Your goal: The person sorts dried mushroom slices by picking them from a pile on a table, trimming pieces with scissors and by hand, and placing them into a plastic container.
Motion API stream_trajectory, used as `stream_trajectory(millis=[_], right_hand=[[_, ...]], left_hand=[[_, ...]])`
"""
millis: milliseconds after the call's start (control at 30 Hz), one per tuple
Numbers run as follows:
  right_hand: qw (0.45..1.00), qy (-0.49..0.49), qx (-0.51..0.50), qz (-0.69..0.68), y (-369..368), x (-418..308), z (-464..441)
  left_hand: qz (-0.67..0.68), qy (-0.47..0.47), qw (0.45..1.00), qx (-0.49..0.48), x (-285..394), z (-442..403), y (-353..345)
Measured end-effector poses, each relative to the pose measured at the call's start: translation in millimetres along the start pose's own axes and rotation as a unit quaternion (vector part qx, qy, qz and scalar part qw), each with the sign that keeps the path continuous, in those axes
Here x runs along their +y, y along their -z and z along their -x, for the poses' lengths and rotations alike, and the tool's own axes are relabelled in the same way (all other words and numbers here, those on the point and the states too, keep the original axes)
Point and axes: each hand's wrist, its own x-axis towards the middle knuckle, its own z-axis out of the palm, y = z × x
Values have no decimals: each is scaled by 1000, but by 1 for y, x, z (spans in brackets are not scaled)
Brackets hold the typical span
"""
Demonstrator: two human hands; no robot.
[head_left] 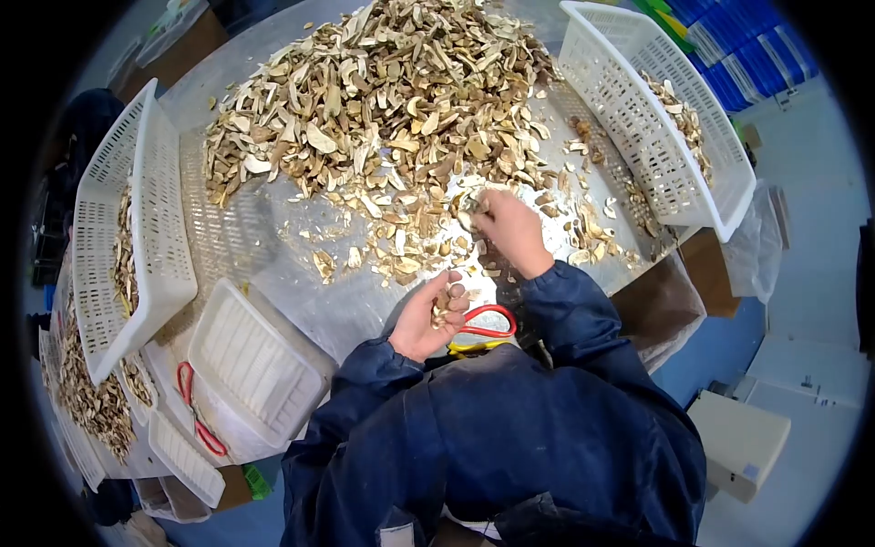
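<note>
In the head view, with the clock centred on the picture, we see the pale, dried-looking slices (392, 100) heaped from eleven to twelve o'clock, loose ones scattered nearer the centre. Our right hand (513, 232), at two o'clock, has thumb and fingers together, pinching what looks like a slice. Our left hand (424, 321), between six and seven, curls its fingers around a few pieces (441, 316) in the palm. A red handle (512, 319) lies between four and five, just beside that hand.

We judge the slices very light, fairly stiff and more brittle than slippery. We'd take each by its thicker middle, pinching gently, since thin rims could crumble.
</note>
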Motion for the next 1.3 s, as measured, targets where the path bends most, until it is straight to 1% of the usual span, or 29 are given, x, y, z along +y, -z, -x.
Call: stream_trajectory(millis=[67,133,200,233,267,333,400,433,467,533,633,733,833,867,933,1000,1067,1100,1133,1167,1200,1267,1300], right_hand=[[989,62,-113,-65,6,-7,12],[972,75,-170,-143,19,-15,14],[995,31,-59,-73,25,-9,3],[1000,22,-10,-9,21,4,-9],[998,14,66,8,19,10,-13],[994,-6,68,80,13,22,-21],[998,33,-55,-3,23,17,-15],[991,51,-118,-44,28,14,-10],[971,31,-186,-147,33,11,-6],[987,37,-119,-106,32,16,-7],[998,18,46,27,20,28,-22],[993,50,62,92,6,31,-33],[998,51,9,38,5,26,-27],[999,49,-8,18,7,24,-22],[995,84,28,-39,9,18,-4],[976,109,-54,-180,22,-3,18],[944,73,-216,-240,46,-24,23],[965,101,-150,-189,40,-18,18],[981,65,-99,-152,35,-15,8],[993,69,-30,-95,24,-1,-6],[996,75,39,-37,11,14,-19],[994,82,71,34,0,22,-38],[990,85,85,68,-5,24,-42]], left_hand=[[24,23,998,-57,3,-1,12],[16,18,998,-52,1,0,9],[14,20,998,-63,1,1,9],[3,21,997,-73,0,1,9],[-20,18,997,-70,0,1,7],[-67,9,996,-62,0,5,0],[-49,16,997,-62,1,8,-2],[-38,19,997,-61,1,8,-1],[-40,17,997,-65,2,8,1],[-45,15,996,-70,3,6,6],[-50,22,997,-60,0,5,2],[-48,15,997,-54,-1,6,-1],[-34,20,992,-123,4,2,13],[-30,-1,996,-80,4,4,11],[-20,-39,999,6,1,6,3],[-10,-73,997,-3,-1,4,-12],[-8,-96,995,-12,-2,2,-11],[-11,-102,995,-16,-1,-1,-2],[-14,-109,994,-21,0,-2,3],[3,-102,995,-11,0,-1,4],[14,-86,995,-56,1,-1,10],[38,-58,987,-146,3,-2,24],[36,-53,990,-125,3,0,26]])
